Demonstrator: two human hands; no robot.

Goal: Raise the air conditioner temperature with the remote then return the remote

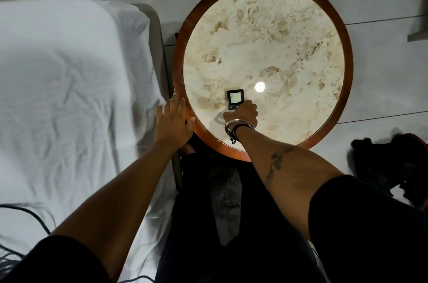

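The remote [235, 99] is a small dark unit with a lit screen, lying on the round marble table [266, 35] near its front edge. My right hand [243, 113], with bracelets at the wrist, is closed around the remote's lower end, which it hides. Flat and with fingers spread, my left hand [173, 118] rests on the table's wooden rim [180, 51] at the left, holding nothing. No air conditioner is in view.
A bed with a white sheet [69, 97] fills the left side, close against the table. Dark cables [20, 213] lie on it at the lower left. A dark bundle of cloth [389, 162] sits on the tiled floor at the right. A lamp's reflection [259, 86] shines on the marble.
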